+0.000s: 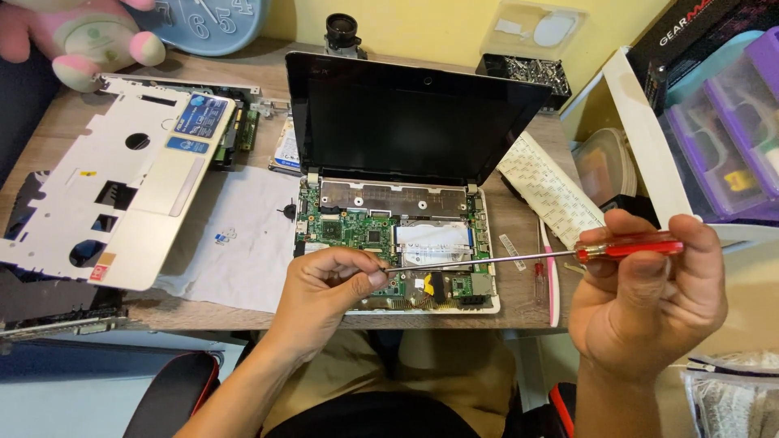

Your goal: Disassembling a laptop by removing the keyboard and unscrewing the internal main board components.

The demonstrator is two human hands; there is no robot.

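Tabletop, wood, crowded. At centre an opened small laptop: dark screen upright, keyboard deck off, green circuit board bare and facing up, presumably so its fastenings can be reached.

The removed silver top cover lies underside-up at left, partly on a white paper sheet; a few tiny parts sit on that sheet, likely kept there so they show against the white. The white keyboard lies slanted just right of the laptop.

Far right, clear plastic bins with purple trim, contents indistinct, one yellow item visible. A black tray behind the screen holds a heap of small metal pieces, probably screws. A lidded round tub near the keyboard, contents unclear.

Right hand is closed around the red handle of a long screwdriver, held nearly level, shaft running left over the board. Left hand pinches the shaft near its tip with thumb and fingers, apparently steadying it above the board's lower edge.
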